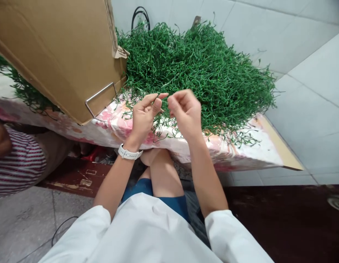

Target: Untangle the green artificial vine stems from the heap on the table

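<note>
A large heap of thin green stems with small branching tips (197, 65) lies on the table; they look like plastic plant sprigs. In front of it my left hand (145, 115), with a white watch (130, 152) on its wrist, pinches a dark green stem (158, 96) between thumb and index finger. Close beside it, fingertips almost meeting the left ones, is my right hand (188, 113). Its thumb and fingers are pressed together and slightly blurred; what they hold is hidden. Below both hands, a few loose stems (157, 129) hang over the table's near side.
A tall cardboard box (62, 54) stands on the left, with a bent metal wire frame (100, 95) against it. A flowered cloth (268, 148) covers the table. Another person in a striped top (20, 160) sits at left. A tiled wall (309, 54) rises behind.
</note>
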Demonstrator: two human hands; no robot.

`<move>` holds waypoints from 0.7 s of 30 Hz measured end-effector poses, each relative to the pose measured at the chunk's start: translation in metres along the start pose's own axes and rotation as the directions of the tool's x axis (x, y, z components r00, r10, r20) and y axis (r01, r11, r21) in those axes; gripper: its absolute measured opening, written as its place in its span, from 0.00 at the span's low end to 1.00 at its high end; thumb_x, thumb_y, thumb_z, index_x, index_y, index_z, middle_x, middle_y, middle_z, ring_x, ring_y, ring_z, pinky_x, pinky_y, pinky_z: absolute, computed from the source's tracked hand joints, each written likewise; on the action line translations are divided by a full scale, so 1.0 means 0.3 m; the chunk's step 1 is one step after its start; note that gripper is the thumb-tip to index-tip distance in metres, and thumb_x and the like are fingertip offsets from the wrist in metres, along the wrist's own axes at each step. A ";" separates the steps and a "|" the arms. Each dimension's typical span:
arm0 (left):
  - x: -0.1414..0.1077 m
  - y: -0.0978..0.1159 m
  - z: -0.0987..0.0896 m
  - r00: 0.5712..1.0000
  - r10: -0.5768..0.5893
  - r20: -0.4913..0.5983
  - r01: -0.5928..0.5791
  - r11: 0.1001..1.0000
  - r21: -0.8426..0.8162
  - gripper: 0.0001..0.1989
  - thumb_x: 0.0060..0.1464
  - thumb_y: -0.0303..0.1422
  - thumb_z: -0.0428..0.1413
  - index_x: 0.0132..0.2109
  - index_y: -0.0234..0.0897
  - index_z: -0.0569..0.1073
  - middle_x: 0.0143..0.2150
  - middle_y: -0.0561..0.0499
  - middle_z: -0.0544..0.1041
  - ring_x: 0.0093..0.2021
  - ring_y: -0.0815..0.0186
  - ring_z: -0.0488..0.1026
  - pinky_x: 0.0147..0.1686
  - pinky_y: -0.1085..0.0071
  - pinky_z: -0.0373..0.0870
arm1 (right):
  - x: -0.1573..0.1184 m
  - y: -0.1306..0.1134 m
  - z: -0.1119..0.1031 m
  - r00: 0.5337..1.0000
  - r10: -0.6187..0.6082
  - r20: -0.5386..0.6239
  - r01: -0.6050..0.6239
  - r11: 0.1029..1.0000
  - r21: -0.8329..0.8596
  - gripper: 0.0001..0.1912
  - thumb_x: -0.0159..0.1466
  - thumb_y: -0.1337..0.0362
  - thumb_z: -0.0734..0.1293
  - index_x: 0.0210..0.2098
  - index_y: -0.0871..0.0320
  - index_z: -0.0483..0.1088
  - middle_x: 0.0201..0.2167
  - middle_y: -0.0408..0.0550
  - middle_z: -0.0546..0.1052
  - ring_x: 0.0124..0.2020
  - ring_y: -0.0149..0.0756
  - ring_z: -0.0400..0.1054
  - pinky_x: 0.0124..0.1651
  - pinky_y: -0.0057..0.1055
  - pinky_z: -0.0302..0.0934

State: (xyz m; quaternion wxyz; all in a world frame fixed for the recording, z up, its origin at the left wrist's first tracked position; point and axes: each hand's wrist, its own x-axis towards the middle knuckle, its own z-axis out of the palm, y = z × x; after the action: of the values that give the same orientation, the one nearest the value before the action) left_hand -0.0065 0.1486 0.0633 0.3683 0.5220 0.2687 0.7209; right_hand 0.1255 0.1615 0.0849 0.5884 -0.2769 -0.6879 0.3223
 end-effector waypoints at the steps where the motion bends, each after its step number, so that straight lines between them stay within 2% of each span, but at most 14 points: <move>1: -0.003 -0.010 -0.003 0.999 -0.041 -0.018 0.040 0.997 -0.060 0.20 0.53 0.53 0.67 0.38 0.41 0.84 0.46 0.48 0.83 0.47 0.64 0.79 0.49 0.68 0.74 | -0.022 0.008 0.011 0.999 0.026 0.028 -0.026 1.000 -0.011 0.20 0.66 0.43 0.71 0.39 0.55 0.71 0.30 0.41 0.69 0.28 0.28 0.63 0.32 0.29 0.61; 4: -0.013 -0.027 -0.010 0.975 -0.224 -0.010 0.215 0.946 -0.243 0.11 0.59 0.43 0.67 0.39 0.41 0.85 0.49 0.48 0.83 0.54 0.61 0.79 0.56 0.65 0.74 | -0.064 0.015 0.035 0.999 0.010 0.048 -0.005 0.995 -0.099 0.23 0.63 0.42 0.73 0.35 0.57 0.74 0.31 0.42 0.70 0.30 0.29 0.64 0.34 0.30 0.61; 7: -0.016 -0.029 -0.018 0.927 -0.376 0.004 0.351 0.862 -0.365 0.08 0.65 0.35 0.62 0.39 0.41 0.85 0.45 0.50 0.83 0.50 0.65 0.80 0.51 0.69 0.76 | -0.066 0.012 0.046 0.998 -0.046 0.052 0.054 0.986 -0.156 0.24 0.65 0.41 0.70 0.31 0.57 0.73 0.30 0.44 0.70 0.30 0.30 0.63 0.35 0.31 0.60; 12: -0.005 -0.025 -0.027 0.904 -0.416 -0.095 0.353 0.855 -0.379 0.12 0.65 0.33 0.62 0.32 0.37 0.82 0.45 0.51 0.82 0.39 0.73 0.79 0.38 0.79 0.75 | -0.055 0.029 0.042 0.995 0.038 0.087 -0.034 0.998 -0.047 0.22 0.67 0.44 0.70 0.32 0.56 0.69 0.28 0.41 0.67 0.28 0.29 0.58 0.34 0.31 0.56; 15: -0.001 -0.029 -0.024 0.901 -0.417 -0.120 0.330 0.838 -0.435 0.16 0.67 0.26 0.57 0.28 0.35 0.78 0.36 0.52 0.79 0.34 0.75 0.77 0.38 0.79 0.73 | -0.062 0.052 0.035 0.987 0.069 0.145 -0.067 0.997 -0.023 0.20 0.68 0.47 0.69 0.30 0.55 0.65 0.25 0.39 0.64 0.27 0.29 0.55 0.33 0.31 0.53; 18: -0.007 -0.040 -0.016 0.865 -0.486 -0.126 0.367 0.784 -0.501 0.20 0.67 0.17 0.51 0.27 0.34 0.76 0.30 0.53 0.76 0.32 0.75 0.75 0.37 0.79 0.71 | -0.077 0.068 0.029 0.982 0.074 0.174 -0.062 0.995 -0.074 0.16 0.69 0.56 0.66 0.29 0.54 0.61 0.25 0.39 0.61 0.27 0.30 0.53 0.33 0.32 0.51; 21: -0.021 -0.049 -0.004 0.815 -0.558 -0.156 0.406 0.743 -0.532 0.21 0.62 0.13 0.48 0.24 0.34 0.73 0.28 0.54 0.73 0.29 0.75 0.73 0.33 0.78 0.68 | -0.099 0.056 0.021 0.977 0.056 0.204 -0.006 0.971 -0.240 0.11 0.67 0.66 0.62 0.28 0.54 0.58 0.25 0.41 0.62 0.29 0.33 0.55 0.36 0.33 0.51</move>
State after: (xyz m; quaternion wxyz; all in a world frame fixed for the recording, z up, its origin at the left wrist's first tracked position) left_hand -0.0027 0.1520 0.0480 0.6142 0.2086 0.2641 0.7138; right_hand 0.1240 0.1489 0.0524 0.4702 -0.3207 -0.7752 0.2742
